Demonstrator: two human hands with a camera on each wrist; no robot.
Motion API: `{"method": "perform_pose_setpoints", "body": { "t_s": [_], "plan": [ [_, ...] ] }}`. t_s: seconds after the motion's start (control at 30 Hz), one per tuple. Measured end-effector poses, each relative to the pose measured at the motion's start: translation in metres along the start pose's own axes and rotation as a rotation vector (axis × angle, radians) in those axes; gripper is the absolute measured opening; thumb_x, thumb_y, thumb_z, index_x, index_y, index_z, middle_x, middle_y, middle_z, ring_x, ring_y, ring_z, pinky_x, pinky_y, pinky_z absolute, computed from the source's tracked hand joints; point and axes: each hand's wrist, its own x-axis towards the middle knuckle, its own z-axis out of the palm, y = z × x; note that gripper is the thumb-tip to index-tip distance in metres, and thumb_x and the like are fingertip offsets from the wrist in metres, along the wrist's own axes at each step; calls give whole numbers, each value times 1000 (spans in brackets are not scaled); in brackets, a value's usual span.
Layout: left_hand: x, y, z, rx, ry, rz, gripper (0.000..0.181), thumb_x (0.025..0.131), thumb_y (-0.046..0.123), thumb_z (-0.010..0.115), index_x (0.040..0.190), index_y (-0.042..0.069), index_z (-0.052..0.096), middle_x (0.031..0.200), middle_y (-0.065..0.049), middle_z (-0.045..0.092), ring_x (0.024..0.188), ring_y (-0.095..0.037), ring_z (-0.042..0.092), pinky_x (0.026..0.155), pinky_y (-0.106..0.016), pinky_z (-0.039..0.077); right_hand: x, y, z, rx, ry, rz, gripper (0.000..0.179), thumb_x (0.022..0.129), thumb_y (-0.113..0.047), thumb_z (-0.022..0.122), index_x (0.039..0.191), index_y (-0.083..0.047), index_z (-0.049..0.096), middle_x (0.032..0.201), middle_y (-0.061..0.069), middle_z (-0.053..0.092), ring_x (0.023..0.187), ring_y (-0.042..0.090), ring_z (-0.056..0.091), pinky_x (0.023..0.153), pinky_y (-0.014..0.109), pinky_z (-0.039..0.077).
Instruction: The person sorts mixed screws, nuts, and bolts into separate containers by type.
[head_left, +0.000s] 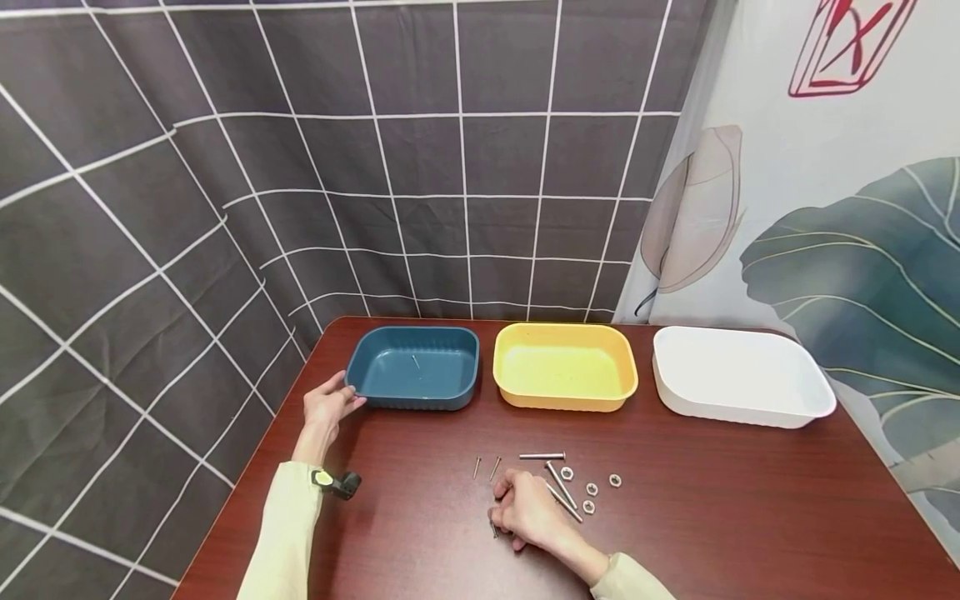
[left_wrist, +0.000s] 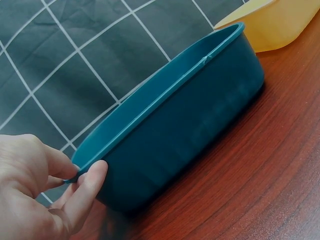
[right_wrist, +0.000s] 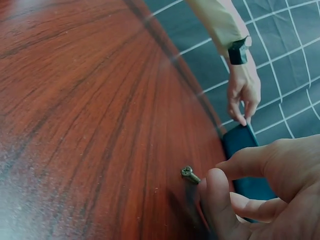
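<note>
In the head view my left hand pinches the near left corner of the blue bin, thumb and fingers on its rim. A small screw lies inside that bin. My right hand is low over the table, its fingertips pinching a small screw whose head sticks out; the rest of its shank is hidden. Two thin screws lie just beyond this hand. Beside it are several long bolts and several hex nuts.
A yellow bin stands right of the blue one, and a white bin farther right, all along the back of the reddish-brown table. A dark grid-patterned curtain hangs behind and to the left.
</note>
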Motion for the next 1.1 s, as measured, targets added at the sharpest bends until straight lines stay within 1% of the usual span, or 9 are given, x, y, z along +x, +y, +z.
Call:
{"method": "perform_pose_setpoints", "body": {
  "t_s": [0.1,0.23,0.37,0.53,0.67,0.83,1.0,1.1],
  "plan": [
    [0,1,0,4,-1,2,58,95,-10,52,150,1,42,126,-28,50,66,-9,70,72,-24,62,-1,0,1,-44,-4,-16,19,71,5,69,83,-2,57,54,-6,56,33,11,54,30,28,50],
    [1,2,0,9,-8,6,57,95,-10,52,151,1,41,126,-28,49,67,-9,70,73,-24,62,-2,-1,3,-111,9,-36,21,70,2,73,81,-4,56,58,-7,56,32,8,53,28,25,48],
    [1,2,0,12,-9,1,58,95,-9,52,151,1,41,127,-28,49,66,-9,70,73,-23,62,-3,-1,7,-150,12,-46,23,70,1,76,78,-5,55,61,-7,54,32,6,52,28,22,46],
    [1,3,0,13,-8,-3,57,96,-9,52,151,2,41,127,-28,49,65,-8,69,73,-23,62,-5,-2,11,-179,20,-59,24,68,3,76,75,-5,54,55,-6,52,30,5,49,27,20,44],
    [0,4,0,20,-8,-10,57,96,-8,52,151,2,41,130,-28,48,66,-8,70,72,-22,61,-7,-4,13,-243,39,-59,26,66,3,77,71,-8,54,50,-5,51,29,5,48,26,18,42],
    [-3,3,-1,25,-9,-7,57,96,-8,52,151,2,41,132,-29,47,65,-7,69,73,-22,61,-8,-5,16,-329,62,-76,26,64,5,75,67,-10,53,48,-6,49,28,3,46,27,15,39],
    [-2,2,-1,22,-11,-2,57,96,-8,51,151,2,40,131,-29,47,63,-6,69,72,-22,61,-6,-4,17,-352,69,-101,25,62,8,69,67,-11,54,51,-7,48,30,0,44,32,15,41],
    [-2,2,-1,21,-13,0,57,96,-8,52,151,2,41,127,-27,49,64,-7,69,73,-23,62,-5,-2,16,-348,67,-112,25,60,9,67,65,-12,54,48,-9,48,31,-1,44,35,15,41]
  ]
}}
